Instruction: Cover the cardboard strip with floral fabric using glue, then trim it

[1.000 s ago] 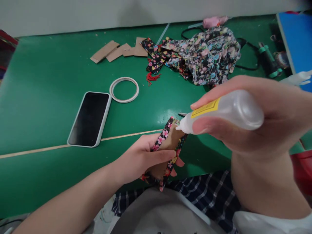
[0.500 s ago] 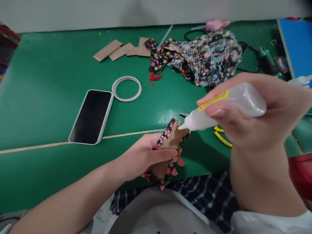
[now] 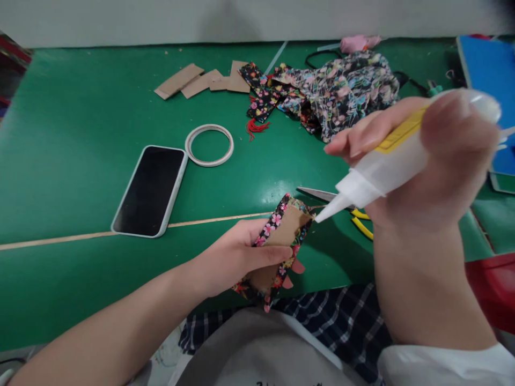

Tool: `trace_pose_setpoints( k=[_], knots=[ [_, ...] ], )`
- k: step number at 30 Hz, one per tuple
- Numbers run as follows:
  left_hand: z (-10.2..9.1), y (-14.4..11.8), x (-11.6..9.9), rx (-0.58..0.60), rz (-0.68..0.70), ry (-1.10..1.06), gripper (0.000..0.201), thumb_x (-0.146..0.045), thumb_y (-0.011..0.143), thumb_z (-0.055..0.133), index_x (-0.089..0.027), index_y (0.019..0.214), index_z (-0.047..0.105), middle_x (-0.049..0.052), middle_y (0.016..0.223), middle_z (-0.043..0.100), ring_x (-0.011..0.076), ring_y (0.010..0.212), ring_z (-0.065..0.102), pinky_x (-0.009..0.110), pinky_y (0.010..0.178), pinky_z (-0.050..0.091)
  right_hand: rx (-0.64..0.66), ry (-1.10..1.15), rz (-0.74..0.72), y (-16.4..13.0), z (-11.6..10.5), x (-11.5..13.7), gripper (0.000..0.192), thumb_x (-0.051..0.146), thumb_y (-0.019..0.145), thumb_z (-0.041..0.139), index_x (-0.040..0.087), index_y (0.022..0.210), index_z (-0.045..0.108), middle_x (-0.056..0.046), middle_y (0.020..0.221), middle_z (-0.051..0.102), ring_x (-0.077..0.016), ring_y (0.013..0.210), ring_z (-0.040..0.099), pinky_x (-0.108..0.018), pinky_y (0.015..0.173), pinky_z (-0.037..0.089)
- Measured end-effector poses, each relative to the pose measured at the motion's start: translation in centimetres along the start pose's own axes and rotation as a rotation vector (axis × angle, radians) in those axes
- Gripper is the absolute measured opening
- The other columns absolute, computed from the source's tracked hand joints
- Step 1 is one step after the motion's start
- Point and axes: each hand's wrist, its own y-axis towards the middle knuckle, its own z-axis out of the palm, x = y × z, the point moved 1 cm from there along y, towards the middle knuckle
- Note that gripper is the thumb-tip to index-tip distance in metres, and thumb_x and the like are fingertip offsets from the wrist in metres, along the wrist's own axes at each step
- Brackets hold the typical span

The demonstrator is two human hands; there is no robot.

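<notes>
Fingers (image 3: 454, 134) around glue bottle (image 3: 394, 161), nozzle down-left toward fabric-wrapped card (image 3: 281, 236).

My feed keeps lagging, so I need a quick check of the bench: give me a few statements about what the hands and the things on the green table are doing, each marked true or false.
1. The right hand holds a glue bottle with its nozzle pointing down toward the fabric-wrapped card. True.
2. The nozzle tip is pressed onto the card. False: it hangs just off the card's upper right corner, apart from it.
3. The left hand has its grip on the fabric-wrapped card at the near table edge. True.
4. The phone lies with its screen lit. False: the screen is dark.
5. The tape ring lies flat beside the phone. True.
6. The scissors are in the left hand. False: they lie on the table behind the bottle.
</notes>
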Motion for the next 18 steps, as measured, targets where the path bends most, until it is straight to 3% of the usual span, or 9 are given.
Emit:
trace_pose_setpoints(
  k=[2,3,6,7,10,12,15,18],
  knots=[
    [0.0,0.0,0.0,0.002,-0.014,0.003,0.010,-0.022,0.078,0.066,-0.016,0.082,0.059,0.003,0.077,0.072,0.0117,0.057,0.065,0.020,0.051,0.051,0.083,0.187,0.124,0.1,0.0,0.2,0.016,0.030,0.078,0.061,0.022,0.065,0.056,0.002,0.073,0.068,-0.0172,0.080,0.067,-0.034,0.080,0.053],
    [0.0,0.1,0.1,-0.001,-0.025,0.004,0.010,-0.022,0.078,0.066,-0.016,0.082,0.059,0.003,0.078,0.072,0.0118,0.058,0.065,0.019,0.051,0.051,0.101,0.232,0.178,0.1,0.0,0.2,0.014,0.027,0.077,0.063,0.023,0.068,0.053,0.004,0.072,0.068,-0.0147,0.077,0.067,-0.032,0.080,0.054],
    [0.0,0.2,0.0,-0.013,-0.046,0.008,0.013,-0.024,0.077,0.067,-0.016,0.082,0.058,0.004,0.080,0.072,0.0123,0.059,0.065,0.020,0.049,0.050,0.086,0.248,0.220,0.3,0.1,0.4,0.026,0.029,0.065,0.074,0.027,0.069,0.048,0.011,0.050,0.053,-0.0080,0.044,0.051,-0.025,0.059,0.053],
    [0.0,0.2,0.0,-0.012,-0.049,0.006,0.014,-0.024,0.077,0.068,-0.016,0.082,0.058,0.004,0.080,0.072,0.0124,0.059,0.065,0.020,0.049,0.050,0.085,0.242,0.227,0.4,0.2,0.4,0.029,0.032,0.060,0.076,0.027,0.071,0.050,0.011,0.048,0.047,-0.0077,0.041,0.045,-0.025,0.055,0.052],
    [0.0,0.2,-0.1,-0.012,-0.059,-0.003,0.016,-0.025,0.076,0.069,-0.016,0.083,0.058,0.004,0.079,0.072,0.0120,0.058,0.065,0.020,0.050,0.050,0.158,0.232,0.281,0.4,0.5,0.2,0.034,0.040,0.054,0.075,0.027,0.082,0.061,0.007,0.059,0.049,-0.0095,0.054,0.050,-0.026,0.062,0.052],
    [0.0,0.2,-0.1,-0.017,-0.065,0.002,0.017,-0.026,0.076,0.069,-0.017,0.084,0.057,0.004,0.079,0.072,0.0119,0.058,0.065,0.020,0.051,0.050,0.212,0.267,0.323,0.2,0.6,0.1,0.027,0.039,0.056,0.076,0.027,0.077,0.064,0.006,0.062,0.050,-0.0089,0.058,0.052,-0.024,0.064,0.052],
    [0.1,0.0,-0.2,-0.025,-0.067,0.022,0.015,-0.026,0.077,0.067,-0.017,0.085,0.057,0.004,0.080,0.072,0.0118,0.059,0.065,0.020,0.051,0.049,0.240,0.385,0.341,-0.2,0.6,-0.4,0.023,0.034,0.063,0.076,0.024,0.060,0.056,0.008,0.054,0.049,-0.0055,0.045,0.046,-0.022,0.052,0.049],
    [0.2,-0.1,-0.3,-0.027,-0.069,0.033,0.014,-0.025,0.078,0.067,-0.017,0.084,0.058,0.004,0.081,0.072,0.0120,0.059,0.065,0.020,0.052,0.049,0.263,0.407,0.307,-0.4,0.6,-0.9,0.016,0.034,0.069,0.073,0.024,0.070,0.060,0.010,0.047,0.048,-0.0055,0.037,0.040,-0.022,0.044,0.043]
  ],
)
